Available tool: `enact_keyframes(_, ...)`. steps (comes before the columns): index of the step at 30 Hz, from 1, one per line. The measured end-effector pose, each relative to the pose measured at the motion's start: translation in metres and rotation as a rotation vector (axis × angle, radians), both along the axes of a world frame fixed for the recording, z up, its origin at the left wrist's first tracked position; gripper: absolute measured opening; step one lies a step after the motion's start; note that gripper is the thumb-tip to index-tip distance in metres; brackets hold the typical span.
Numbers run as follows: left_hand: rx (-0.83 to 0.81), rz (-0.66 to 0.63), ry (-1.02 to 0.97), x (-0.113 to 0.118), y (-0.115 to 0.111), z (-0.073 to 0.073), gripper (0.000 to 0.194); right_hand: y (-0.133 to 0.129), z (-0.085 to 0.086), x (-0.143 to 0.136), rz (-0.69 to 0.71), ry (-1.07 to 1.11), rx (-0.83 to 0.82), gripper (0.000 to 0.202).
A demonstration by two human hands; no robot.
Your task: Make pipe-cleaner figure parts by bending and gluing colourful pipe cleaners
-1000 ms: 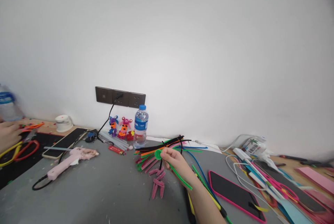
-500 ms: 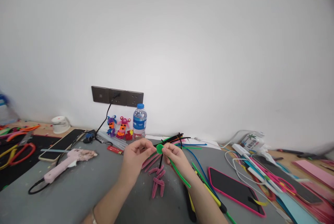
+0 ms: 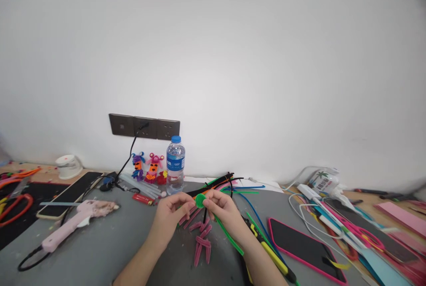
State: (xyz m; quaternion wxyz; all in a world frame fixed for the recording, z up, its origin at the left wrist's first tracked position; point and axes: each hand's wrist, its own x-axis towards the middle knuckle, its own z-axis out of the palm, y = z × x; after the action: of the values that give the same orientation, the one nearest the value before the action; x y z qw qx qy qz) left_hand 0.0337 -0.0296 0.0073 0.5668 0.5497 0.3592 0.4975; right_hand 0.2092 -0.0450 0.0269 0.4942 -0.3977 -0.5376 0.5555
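A green pipe cleaner (image 3: 200, 200), wound into a flat round coil, sits between my two hands. The fingertips of my left hand (image 3: 173, 216) pinch the coil's left edge. On its other side, my right hand (image 3: 223, 213) grips the coil between thumb and fingers, and the stem's loose green tail hangs below that palm along the wrist. Just beneath, bent pink pipe cleaner pieces (image 3: 202, 242) lie on the grey mat (image 3: 133, 246). A short black stem rises from them toward the coil; whether it touches the coil I cannot tell.
A pink glue gun (image 3: 66, 226) lies left with its cord. Behind stand a water bottle (image 3: 175, 166) and two pipe cleaner figures (image 3: 153, 167). Yellow-black pliers-like handles (image 3: 274, 257) and a pink-edged phone (image 3: 302, 248) lie right, near pink scissors (image 3: 366, 235) and white cables.
The view has shifted slightly, so the scene sits a little lower and the left side moves further left. Both hands keep hold of the green coil, with little change in grip.
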Motion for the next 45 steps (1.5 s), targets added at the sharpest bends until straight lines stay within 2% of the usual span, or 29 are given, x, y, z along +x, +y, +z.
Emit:
enact_keyframes(6,0.039,-0.008,0.06,0.003,-0.01,0.006,0.042,-0.004,0.0,-0.002,0.03,0.015,0.018,0.04)
enact_keyframes(11,0.111,-0.093,0.199,0.011,-0.018,0.007,0.041,-0.006,-0.001,-0.007,0.048,-0.04,0.017,0.039)
enact_keyframes(16,0.115,-0.107,0.262,0.011,-0.019,0.004,0.046,-0.008,0.005,-0.004,0.112,-0.003,0.017,0.037)
enact_keyframes(21,0.17,-0.04,0.311,0.009,-0.018,0.006,0.045,-0.008,0.001,0.003,0.16,-0.026,-0.117,0.034)
enact_keyframes(28,0.159,-0.036,0.26,0.012,-0.018,0.003,0.044,-0.007,-0.004,-0.001,0.22,0.074,-0.213,0.038)
enact_keyframes(34,0.19,0.017,0.27,0.014,-0.019,0.004,0.044,-0.007,-0.005,-0.008,0.158,0.142,-0.168,0.036)
enact_keyframes(37,0.19,-0.014,0.251,0.013,-0.019,0.007,0.046,-0.007,-0.005,-0.01,0.12,0.16,-0.152,0.036)
enact_keyframes(42,0.036,-0.086,0.115,0.014,-0.015,0.005,0.052,-0.003,-0.003,-0.007,0.074,0.258,-0.188,0.038)
enact_keyframes(45,0.005,-0.093,0.044,0.014,-0.011,0.005,0.043,-0.001,-0.004,-0.004,0.018,0.347,-0.216,0.037)
